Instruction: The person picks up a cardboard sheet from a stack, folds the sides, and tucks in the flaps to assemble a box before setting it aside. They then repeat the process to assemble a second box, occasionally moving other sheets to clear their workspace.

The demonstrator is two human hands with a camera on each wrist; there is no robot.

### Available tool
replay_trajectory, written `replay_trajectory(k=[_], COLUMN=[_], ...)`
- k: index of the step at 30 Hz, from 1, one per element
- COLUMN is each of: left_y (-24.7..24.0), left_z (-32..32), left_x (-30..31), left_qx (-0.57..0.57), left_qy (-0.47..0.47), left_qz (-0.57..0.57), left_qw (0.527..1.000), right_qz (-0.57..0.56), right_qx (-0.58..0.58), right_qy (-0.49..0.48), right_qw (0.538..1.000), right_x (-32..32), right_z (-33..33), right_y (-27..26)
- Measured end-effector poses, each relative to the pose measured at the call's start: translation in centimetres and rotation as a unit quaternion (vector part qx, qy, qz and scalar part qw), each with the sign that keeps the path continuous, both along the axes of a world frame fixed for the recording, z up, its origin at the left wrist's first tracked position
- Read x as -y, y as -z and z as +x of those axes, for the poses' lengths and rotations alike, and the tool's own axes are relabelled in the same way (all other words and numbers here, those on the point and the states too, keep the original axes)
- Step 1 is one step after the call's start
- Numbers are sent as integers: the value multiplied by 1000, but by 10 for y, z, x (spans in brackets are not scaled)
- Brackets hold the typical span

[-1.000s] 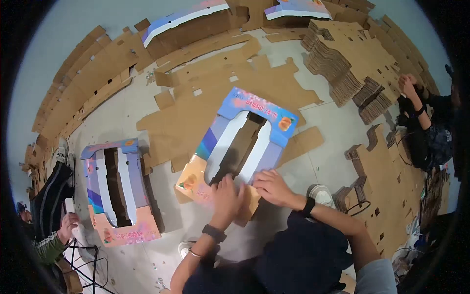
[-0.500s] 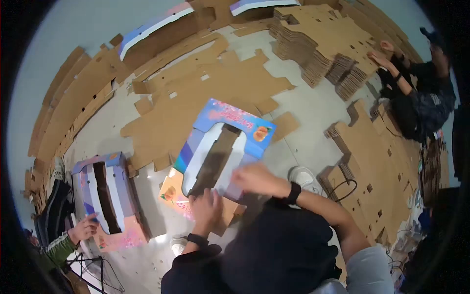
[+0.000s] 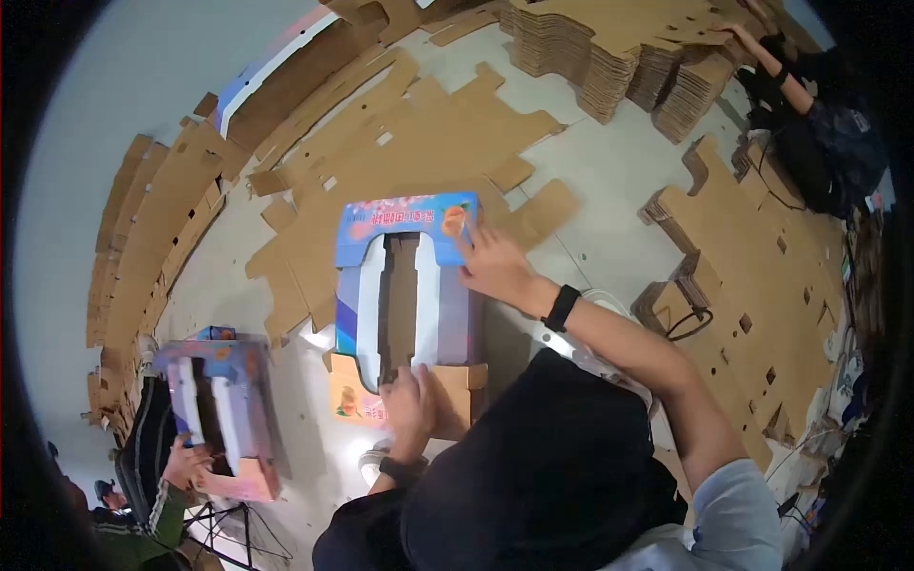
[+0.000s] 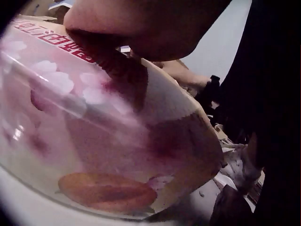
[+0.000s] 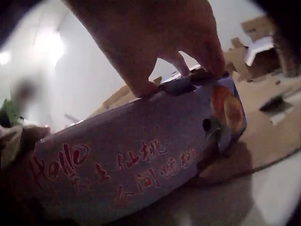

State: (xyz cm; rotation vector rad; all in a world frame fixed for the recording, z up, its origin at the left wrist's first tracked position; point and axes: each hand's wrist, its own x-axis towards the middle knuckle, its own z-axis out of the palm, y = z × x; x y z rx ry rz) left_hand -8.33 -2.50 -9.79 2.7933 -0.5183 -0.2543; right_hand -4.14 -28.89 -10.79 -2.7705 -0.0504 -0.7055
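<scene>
A printed cardboard box (image 3: 455, 319) lies in front of the person on the floor (image 3: 305, 400), at the near edge of a flat cardboard sheet (image 3: 376, 186), with a long opening between its two white flaps. The right hand (image 3: 497, 266) is spread over the far right corner, its fingers touching the blue end panel beside a peach picture. The left hand (image 3: 407, 404) lies on the orange near end, fingertips at the rim of the opening; whether it pinches that edge, I cannot tell. To the left, a second box (image 3: 249, 409) of similar print has another person's hand (image 3: 187, 462) on its side. Stacked cardboard (image 3: 562, 62) stands beyond, to the right, near another person (image 3: 843, 143).
</scene>
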Motion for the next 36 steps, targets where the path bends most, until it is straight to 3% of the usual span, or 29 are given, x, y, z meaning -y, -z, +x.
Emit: replay_trajectory(k=[1,2,4,5,7,10,12,14,16,19,21,24,26,28,32,34,36], left_y=[2,4,9,10,6,10,6,0,2,-10,-23,-30,-34,-34,-31,-42,-54], left_z=[-2,-4,-3,-5,-7,-7,-5,-5,-6,-3,2,19,23,26,24,27,36], left_x=[1,2,0,1,6,5,2,5,6,8,8,-1,-3,-7,-13,-17,-24], left_qx=[-25,-51,-44,-21,7,42,43,31,41,49,39,58,62,76,120,131,136], left_qy=[-5,-7,4,16,25,29,24,22,19,6,14,21,9,30,106,128,229], left_qz=[-22,-42,-32,-20,-26,-44,-35,-62,-54,-66,-76,-125,-138,-126,-101,-103,-79], left_qw=[999,998,999,999,999,998,998,997,998,997,996,990,988,989,982,978,961], right_qz=[-87,-90,-293,-287,-177,-101,-108,-111,-85,-13,-39,-88,-60,-45,-131,-64,-48], right_qx=[-33,-36,-7,-8,-118,-71,-91,-36,-51,16,-98,-160,-26,-43,-126,5,44], right_qy=[-40,-42,-85,-82,-133,-118,-96,-60,-52,-15,-10,-48,-104,-100,-136,-141,-131], right_qw=[995,994,952,954,968,985,985,991,994,1000,994,982,992,993,974,988,989], right_x=[5,9,12,9,7,9,8,9,7,1,4,16,37,61,70,54,52], right_z=[4,7,15,16,17,19,18,14,11,11,19,21,24,32,27,27,38], right_y=[-1,0,1,2,-8,-14,-10,-6,-6,-4,-4,-65,-103,-102,-126,-136,-127])
